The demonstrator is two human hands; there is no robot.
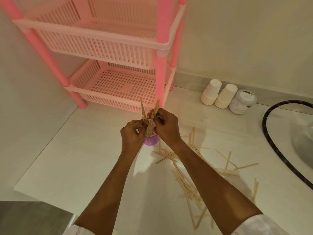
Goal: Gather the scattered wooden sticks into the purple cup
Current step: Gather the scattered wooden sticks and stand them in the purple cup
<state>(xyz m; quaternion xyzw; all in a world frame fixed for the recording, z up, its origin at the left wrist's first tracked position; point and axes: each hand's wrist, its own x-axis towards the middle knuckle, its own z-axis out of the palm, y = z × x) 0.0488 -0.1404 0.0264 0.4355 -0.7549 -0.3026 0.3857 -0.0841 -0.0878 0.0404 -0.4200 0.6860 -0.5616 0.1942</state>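
Note:
The purple cup [151,140] stands on the white counter, mostly hidden beneath both hands, with several wooden sticks standing in it. My left hand [133,134] grips a few upright sticks [143,109] over the cup's left side. My right hand [166,125] pinches more sticks [156,106] above the cup's right rim. Their tips point up in front of the pink rack. Many loose wooden sticks [188,182] lie scattered on the counter to the right of the cup and under my right forearm.
A pink tiered basket rack [118,87] stands just behind the cup. Two stacks of upturned white paper cups [211,92] and a grey lidded jar [243,101] sit at the back right. A dark-rimmed sink [288,155] lies at the right edge.

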